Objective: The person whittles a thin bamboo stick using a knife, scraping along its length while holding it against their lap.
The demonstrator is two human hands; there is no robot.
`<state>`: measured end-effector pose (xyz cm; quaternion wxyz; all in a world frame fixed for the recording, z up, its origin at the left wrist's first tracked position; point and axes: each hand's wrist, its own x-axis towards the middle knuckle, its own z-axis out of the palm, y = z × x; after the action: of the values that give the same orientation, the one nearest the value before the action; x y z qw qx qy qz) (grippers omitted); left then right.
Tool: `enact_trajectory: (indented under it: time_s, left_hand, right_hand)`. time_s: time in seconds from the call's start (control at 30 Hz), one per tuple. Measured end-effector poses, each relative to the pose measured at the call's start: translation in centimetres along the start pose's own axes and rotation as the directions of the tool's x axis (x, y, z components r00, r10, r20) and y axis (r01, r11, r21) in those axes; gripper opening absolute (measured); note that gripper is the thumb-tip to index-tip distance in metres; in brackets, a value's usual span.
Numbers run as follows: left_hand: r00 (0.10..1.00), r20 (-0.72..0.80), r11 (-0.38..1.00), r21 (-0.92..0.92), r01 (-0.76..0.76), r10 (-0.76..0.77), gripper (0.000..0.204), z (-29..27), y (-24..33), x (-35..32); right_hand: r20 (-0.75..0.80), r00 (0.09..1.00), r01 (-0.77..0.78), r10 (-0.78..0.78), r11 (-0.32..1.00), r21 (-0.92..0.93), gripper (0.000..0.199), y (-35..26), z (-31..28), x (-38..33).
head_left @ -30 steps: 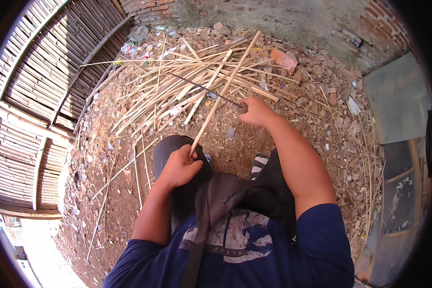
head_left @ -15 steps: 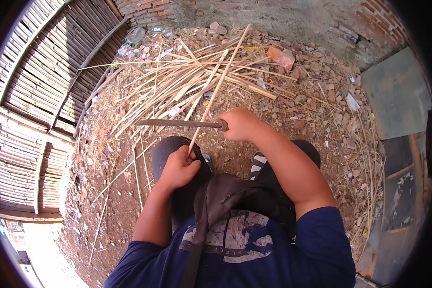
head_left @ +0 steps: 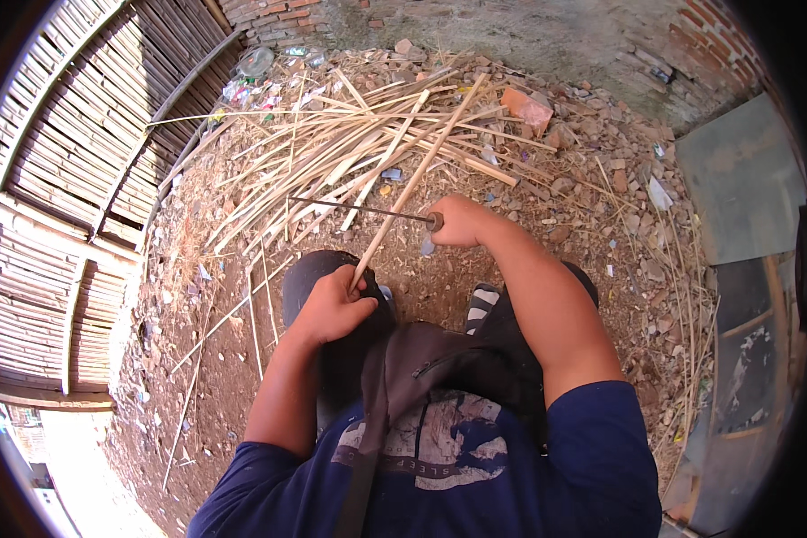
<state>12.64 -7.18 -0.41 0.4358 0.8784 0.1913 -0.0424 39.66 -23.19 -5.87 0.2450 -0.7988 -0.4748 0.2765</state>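
Bamboo, one long pale strip (head_left: pixel 412 184), is pinched in my left grip (head_left: pixel 336 305) while my right grip (head_left: pixel 457 220) clenches a dark-bladed knife (head_left: pixel 372 211) just beyond; a slip could cut my fingers.

Bamboo strip (head_left: pixel 412 179) rises from left hand (head_left: pixel 332 309); blade (head_left: pixel 368 212) crosses it, extending left of right hand (head_left: pixel 457 221); strip pile (head_left: pixel 350 143) beyond fingers.

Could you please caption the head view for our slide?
Left hand grips a long bamboo strip while the right hand holds a knife across it, above scattered bamboo strips.
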Motion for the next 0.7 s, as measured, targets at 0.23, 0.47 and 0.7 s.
enact_trajectory:
  time_s: [0.23,0.47,0.7]
  left_hand:
    - [0.998,-0.064,1.000,-0.005,0.025,-0.026,0.027,-0.2,-0.8,-0.1]
    - [0.999,-0.052,0.999,-0.039,0.011,-0.013,0.027,-0.3,-1.4,0.2]
    - [1.000,-0.021,0.999,-0.037,-0.019,0.018,0.027,-0.1,-1.1,-0.1]
  right_hand:
    - [-0.241,0.955,0.141,-0.173,0.979,-0.146,0.017,-5.1,1.5,-1.5]
    - [-0.188,0.982,0.019,-0.028,0.998,-0.053,0.015,-3.5,-0.1,-1.2]
    - [-0.126,0.991,-0.049,0.054,0.998,0.043,0.014,-2.1,-0.6,-0.7]
